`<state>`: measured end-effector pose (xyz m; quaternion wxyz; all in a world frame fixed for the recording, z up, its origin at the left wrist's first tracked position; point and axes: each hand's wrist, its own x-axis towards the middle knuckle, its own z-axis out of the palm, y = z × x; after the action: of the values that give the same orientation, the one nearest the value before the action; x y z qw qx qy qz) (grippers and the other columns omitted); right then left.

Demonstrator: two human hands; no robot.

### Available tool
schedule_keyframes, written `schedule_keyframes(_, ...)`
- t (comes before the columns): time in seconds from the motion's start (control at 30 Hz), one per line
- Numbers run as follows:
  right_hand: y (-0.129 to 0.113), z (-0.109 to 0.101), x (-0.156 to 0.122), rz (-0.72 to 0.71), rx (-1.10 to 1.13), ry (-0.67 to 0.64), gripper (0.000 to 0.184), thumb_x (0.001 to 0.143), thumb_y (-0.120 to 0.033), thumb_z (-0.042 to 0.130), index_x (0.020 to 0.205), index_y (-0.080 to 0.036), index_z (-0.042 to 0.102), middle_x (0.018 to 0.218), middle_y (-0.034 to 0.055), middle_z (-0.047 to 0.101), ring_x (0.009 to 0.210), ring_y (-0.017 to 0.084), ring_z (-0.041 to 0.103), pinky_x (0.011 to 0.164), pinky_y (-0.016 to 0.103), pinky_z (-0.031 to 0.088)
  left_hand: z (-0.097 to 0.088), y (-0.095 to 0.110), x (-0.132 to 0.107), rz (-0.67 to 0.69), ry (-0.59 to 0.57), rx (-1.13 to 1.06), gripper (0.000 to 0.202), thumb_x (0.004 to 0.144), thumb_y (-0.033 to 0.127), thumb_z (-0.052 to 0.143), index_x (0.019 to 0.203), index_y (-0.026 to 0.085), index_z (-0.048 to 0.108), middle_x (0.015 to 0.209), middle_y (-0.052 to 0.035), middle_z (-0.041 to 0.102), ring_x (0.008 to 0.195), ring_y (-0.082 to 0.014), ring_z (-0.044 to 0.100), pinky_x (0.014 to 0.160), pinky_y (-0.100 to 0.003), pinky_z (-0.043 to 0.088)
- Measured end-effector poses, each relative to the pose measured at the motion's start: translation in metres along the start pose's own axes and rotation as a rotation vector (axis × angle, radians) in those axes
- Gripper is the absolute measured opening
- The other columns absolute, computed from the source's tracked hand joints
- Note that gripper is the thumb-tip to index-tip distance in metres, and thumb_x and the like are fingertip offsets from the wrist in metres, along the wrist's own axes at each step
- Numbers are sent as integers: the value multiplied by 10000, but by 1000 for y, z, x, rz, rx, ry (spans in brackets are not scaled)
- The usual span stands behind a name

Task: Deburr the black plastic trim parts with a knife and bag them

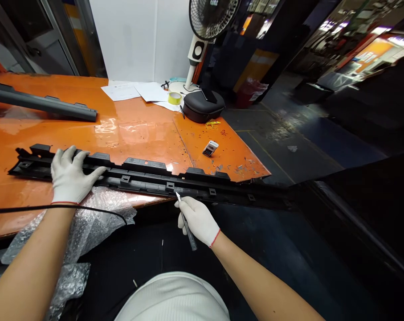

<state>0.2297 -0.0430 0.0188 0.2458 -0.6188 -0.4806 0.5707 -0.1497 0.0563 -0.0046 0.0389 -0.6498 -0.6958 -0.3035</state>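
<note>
A long black plastic trim strip (144, 178) with clip tabs and small square slots lies along the front of the orange table, its right end reaching past the table edge. My left hand (71, 176), in a white glove, rests on the strip's left part with fingers spread. Gloved too, my right hand (200, 218) is closed around a craft knife (189, 232). The knife's blade points up and left, close to the strip's lower edge near a slot; I cannot tell whether it touches. Bubble wrap (95, 214) lies under and in front of my left wrist.
On the orange table (138, 133) a second dark strip (44, 104) lies at the back left. Papers (151, 92), yellow tape (174, 98), a black case (203, 107), a fan (197, 49) and a small box (210, 148) stand farther back. A black cable (31, 208) crosses above my left wrist.
</note>
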Motion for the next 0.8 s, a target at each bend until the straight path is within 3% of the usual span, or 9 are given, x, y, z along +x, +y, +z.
schedule_keyframes(0.13,-2,3,5,40,21,-10,211,989,-318,448,1010,-203,624,493,-40,602,366,164,534,377,238,405,1,1,1,-2,20,32,692,871,718,654,1369,238,663,1662,-178,434,1593,-485,243,1265,-721,268)
schedule_keyframes(0.43,-4,4,12,17,31,-15,206,943,-270,442,890,-201,629,461,-29,594,347,130,469,419,214,402,1,3,-1,-8,20,31,694,865,740,647,1369,262,658,1664,-157,432,1603,-453,226,1282,-691,245)
schedule_keyframes(0.67,-8,1,15,3,8,-46,213,944,-264,443,870,-195,631,454,-25,582,375,121,460,418,198,362,2,4,-1,-3,23,30,765,879,777,600,1378,200,663,1653,-207,428,1598,-481,233,1297,-676,231)
schedule_keyframes(0.8,-10,-1,17,-14,-15,-65,219,940,-274,460,871,-186,648,452,-25,577,373,113,434,397,192,323,3,2,-1,-8,17,21,732,877,756,631,1392,236,648,1677,-168,404,1608,-468,212,1301,-676,225)
